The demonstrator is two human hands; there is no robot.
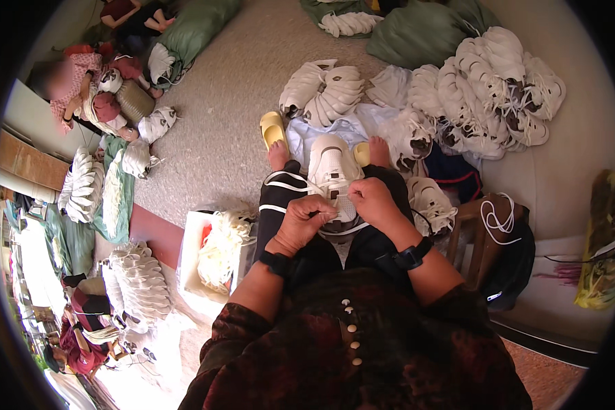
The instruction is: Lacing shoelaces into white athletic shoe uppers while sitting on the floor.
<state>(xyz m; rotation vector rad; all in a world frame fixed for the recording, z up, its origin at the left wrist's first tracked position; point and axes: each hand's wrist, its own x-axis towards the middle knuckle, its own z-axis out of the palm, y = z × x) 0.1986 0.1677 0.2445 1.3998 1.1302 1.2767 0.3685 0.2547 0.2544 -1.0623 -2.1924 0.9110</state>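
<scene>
A white shoe upper (329,156) lies between my knees, its toe pointing away from me. My left hand (303,220) is at the near left of its lacing opening, thumb and forefinger pinched on the white shoelace (290,183). Loops of that lace trail over my left thigh. On the opposite side my right hand (374,202) is closed too, its fingertips pinching lace beside the eyelets. The fingertips of both hands are close together but apart. Exactly which lace end each hand grips is too small to make out.
Left of my legs stands a white box (193,254) of loose laces. Nested white uppers (331,92) lie beyond my feet, with a large pile (499,89) at right. A wooden stool (466,236) bears another lace. Co-workers (82,85) sit at left; green sacks (417,34) lie beyond.
</scene>
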